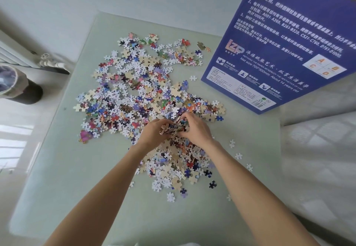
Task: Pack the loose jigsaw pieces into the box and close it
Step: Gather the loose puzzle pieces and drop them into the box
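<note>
A: Where are the pieces (134,84)?

B: Spread in a loose heap over the middle of the table (57,168), some face up, some showing their pale backs. A few strays lie apart near the right edge.

A: And the hands?

B: Both are down in the near part of the heap, facing each other. The left hand (152,133) and right hand (196,130) have their fingers curled round one bunch of pieces (176,127) held between them, just above the pile.

A: Is the bunch lifted clear?

B: Hard to say; it seems slightly raised, but the pieces under it blur into it.

A: The box?

B: The blue box (279,43) sits at the far right corner of the table, printed side up and tilted toward the camera, well apart from the hands. I cannot tell whether this is the lid or the base.

A: Anything else?

B: A dark cylinder (17,85) stands on the floor at left, beside a white pipe (52,64)
</note>
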A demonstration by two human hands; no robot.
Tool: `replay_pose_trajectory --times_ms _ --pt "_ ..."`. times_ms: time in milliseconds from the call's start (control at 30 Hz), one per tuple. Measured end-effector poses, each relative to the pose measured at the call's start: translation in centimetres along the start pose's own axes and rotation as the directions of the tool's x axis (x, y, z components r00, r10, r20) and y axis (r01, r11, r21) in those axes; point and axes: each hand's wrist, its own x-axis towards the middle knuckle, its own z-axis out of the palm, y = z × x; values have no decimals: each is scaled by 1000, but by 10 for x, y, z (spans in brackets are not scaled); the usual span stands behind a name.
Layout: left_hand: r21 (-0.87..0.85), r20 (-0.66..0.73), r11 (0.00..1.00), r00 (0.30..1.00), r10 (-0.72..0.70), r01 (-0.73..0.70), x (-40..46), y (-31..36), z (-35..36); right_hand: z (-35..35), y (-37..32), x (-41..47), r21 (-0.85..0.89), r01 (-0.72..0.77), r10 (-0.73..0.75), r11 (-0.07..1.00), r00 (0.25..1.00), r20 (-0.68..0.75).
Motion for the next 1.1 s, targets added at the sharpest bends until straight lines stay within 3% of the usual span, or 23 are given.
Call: replay_pose_trajectory --times_ms 267,500,767,867,967,1100 --pt "1 -75 999 996 -42 43 3 4 -3 -2 1 -4 -45 85 -86 995 996 -33" --pt "-10 -117 996 989 -89 89 1 5 -14 -11 20 -14 27 -11 14 1000 993 -118" --pt "4 -153 1000 988 0 1 -14 19 -39 -42 21 -39 174 -8 42 985 980 -194" --pt "-1 -160 999 986 41 -41 -17 34 -52 -75 7 -51 247 67 -7 967 971 -238" --pt "-53 -190 989 974 125 -137 -10 67 -77 -137 -9 -67 244 212 -116 946 927 -358" --pt "-80 -267 948 923 277 -308 10 137 -121 -239 -22 -88 170 337 -183 926 795 -579"
